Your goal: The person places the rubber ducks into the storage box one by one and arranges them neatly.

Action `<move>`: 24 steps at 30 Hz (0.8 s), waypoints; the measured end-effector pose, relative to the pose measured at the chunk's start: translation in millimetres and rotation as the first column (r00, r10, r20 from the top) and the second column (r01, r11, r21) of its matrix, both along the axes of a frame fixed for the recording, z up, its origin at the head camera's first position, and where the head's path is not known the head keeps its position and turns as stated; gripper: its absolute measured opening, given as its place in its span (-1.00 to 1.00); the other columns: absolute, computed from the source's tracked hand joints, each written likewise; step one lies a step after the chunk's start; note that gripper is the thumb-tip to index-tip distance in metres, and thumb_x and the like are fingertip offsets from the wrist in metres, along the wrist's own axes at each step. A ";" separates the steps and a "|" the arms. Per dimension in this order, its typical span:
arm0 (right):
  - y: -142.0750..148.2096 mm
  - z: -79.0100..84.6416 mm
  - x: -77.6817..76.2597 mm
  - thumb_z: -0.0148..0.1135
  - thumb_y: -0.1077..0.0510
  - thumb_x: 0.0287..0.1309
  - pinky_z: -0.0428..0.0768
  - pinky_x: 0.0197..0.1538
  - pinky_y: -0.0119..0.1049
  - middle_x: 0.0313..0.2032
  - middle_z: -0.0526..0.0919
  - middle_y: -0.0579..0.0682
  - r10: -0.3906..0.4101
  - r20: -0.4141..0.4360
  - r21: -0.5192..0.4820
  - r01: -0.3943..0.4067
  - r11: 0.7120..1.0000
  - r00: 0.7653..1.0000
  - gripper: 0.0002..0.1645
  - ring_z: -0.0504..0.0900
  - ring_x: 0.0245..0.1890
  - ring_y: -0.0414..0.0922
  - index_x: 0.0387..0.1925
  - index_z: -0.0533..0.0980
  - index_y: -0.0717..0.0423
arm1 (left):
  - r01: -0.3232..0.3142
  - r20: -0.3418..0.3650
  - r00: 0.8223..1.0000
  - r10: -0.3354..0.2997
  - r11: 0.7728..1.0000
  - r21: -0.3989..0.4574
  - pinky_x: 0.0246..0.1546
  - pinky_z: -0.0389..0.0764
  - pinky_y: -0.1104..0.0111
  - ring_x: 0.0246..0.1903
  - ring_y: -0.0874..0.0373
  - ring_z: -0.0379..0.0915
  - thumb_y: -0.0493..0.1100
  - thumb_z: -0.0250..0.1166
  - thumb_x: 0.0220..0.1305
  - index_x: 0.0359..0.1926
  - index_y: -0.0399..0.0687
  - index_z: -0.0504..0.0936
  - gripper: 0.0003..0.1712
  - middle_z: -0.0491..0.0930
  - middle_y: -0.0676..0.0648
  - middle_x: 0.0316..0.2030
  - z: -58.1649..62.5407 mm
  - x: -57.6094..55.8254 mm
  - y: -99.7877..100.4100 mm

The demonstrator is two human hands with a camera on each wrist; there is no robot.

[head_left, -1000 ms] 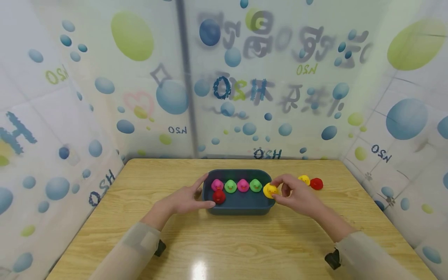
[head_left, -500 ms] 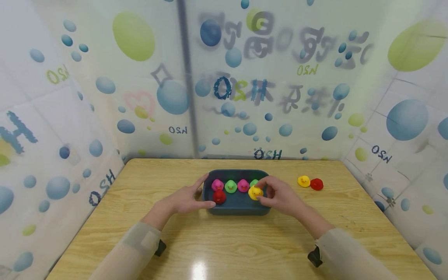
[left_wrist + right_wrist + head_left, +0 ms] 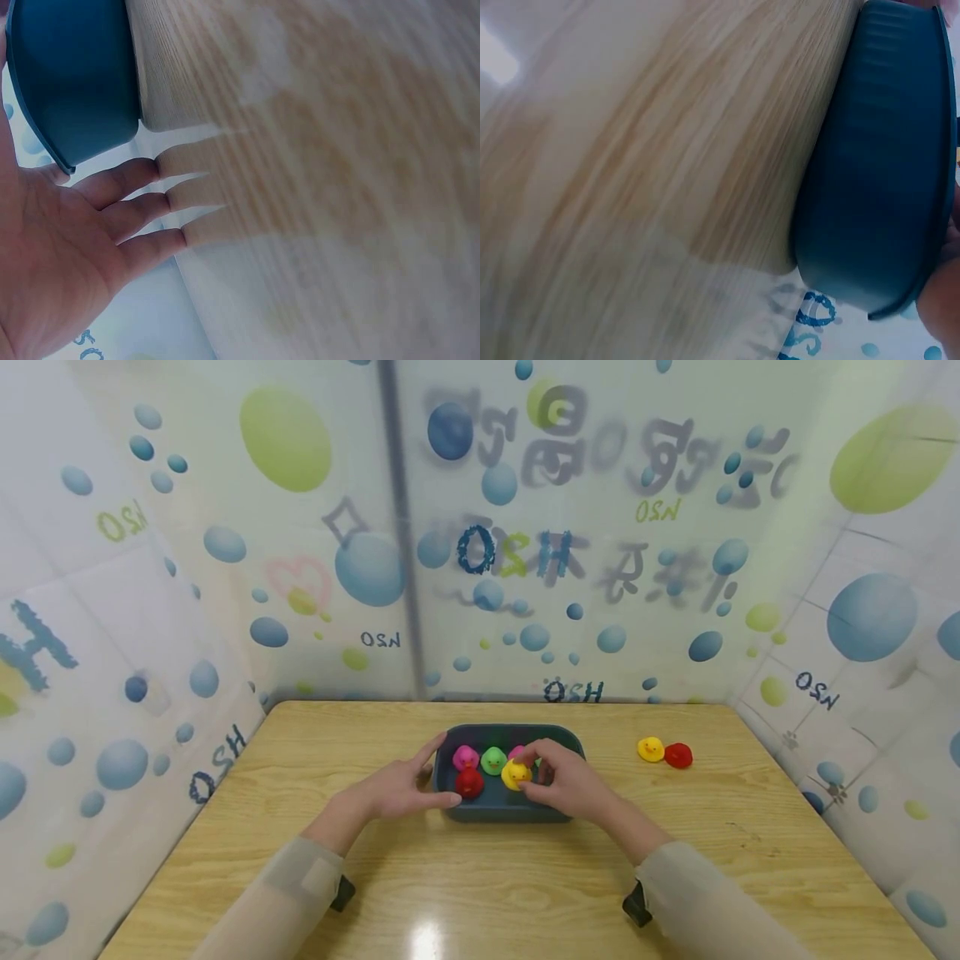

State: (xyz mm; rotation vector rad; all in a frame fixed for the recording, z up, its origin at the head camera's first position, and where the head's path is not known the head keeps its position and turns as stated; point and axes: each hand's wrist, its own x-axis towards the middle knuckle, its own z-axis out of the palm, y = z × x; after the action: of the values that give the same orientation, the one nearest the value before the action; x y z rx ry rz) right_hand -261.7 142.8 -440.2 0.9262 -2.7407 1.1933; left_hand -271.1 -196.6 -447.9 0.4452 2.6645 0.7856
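My right hand (image 3: 564, 783) pinches a yellow rubber duck (image 3: 516, 775) between thumb and fingers over the dark blue box (image 3: 510, 815). In the box, a pink duck (image 3: 465, 757) and a green duck (image 3: 493, 761) stand in the back row, with a red duck (image 3: 469, 784) in front of the pink one. Behind my right hand, another pink duck and a green one are mostly hidden. At the box's left end, my left hand (image 3: 396, 787) lies with thumb and index finger spread along the rim. In the left wrist view its other fingers (image 3: 120, 180) extend straight, tips at the tabletop.
To the right of the box, a yellow duck (image 3: 651, 749) and a red duck (image 3: 678, 755) lie side by side on the wooden table (image 3: 480, 885). A patterned curtain (image 3: 487, 635) rises behind the table's far edge and at both sides.
My right hand has carried the yellow duck leftward from the box's right end to over its middle. The left hand has stayed at the left end.
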 end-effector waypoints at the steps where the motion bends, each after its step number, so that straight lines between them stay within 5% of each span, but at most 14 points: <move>1: -2.3 -0.2 -0.5 0.52 0.21 0.37 0.66 -0.17 -0.40 0.07 0.69 0.01 0.003 0.007 -0.002 -0.003 1.000 1.000 -0.63 0.56 -0.29 -0.22 0.13 0.61 0.02 | 0.000 -0.001 1.000 0.000 1.000 -0.001 0.57 0.27 -0.39 0.59 -0.48 0.25 0.69 0.30 0.24 0.79 0.58 -0.26 0.34 0.41 -0.29 0.59 0.1 0.2 0.2; 14: -19.8 -3.6 -11.7 0.51 0.15 0.40 0.70 -0.03 -0.38 0.01 0.74 -0.10 -0.024 0.151 0.081 0.012 0.997 0.988 -0.68 0.64 -0.19 -0.20 0.11 0.64 -0.06 | 0.000 0.000 1.000 0.000 1.000 -0.005 0.54 0.30 -0.42 0.57 -0.49 0.28 0.70 0.30 0.24 0.78 0.62 -0.28 0.34 0.40 -0.29 0.60 -2.0 -1.0 0.2; 24: -23.7 -5.3 -17.7 0.48 0.21 0.42 0.78 0.12 -0.17 0.06 0.79 -0.07 -0.032 0.228 0.154 -0.004 0.988 0.973 -0.74 0.69 -0.14 -0.19 0.04 0.64 -0.09 | 0.006 0.000 1.000 -0.006 1.000 0.002 0.55 0.27 -0.42 0.57 -0.51 0.27 0.68 0.30 0.25 0.79 0.58 -0.28 0.34 0.39 -0.31 0.60 0.3 0.2 -0.4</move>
State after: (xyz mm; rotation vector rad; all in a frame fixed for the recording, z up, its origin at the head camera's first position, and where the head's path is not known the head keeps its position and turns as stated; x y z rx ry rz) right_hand -279.4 119.1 -445.5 0.8257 -3.0538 1.1692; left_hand -270.9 -197.0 -447.7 0.4531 2.6620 0.7868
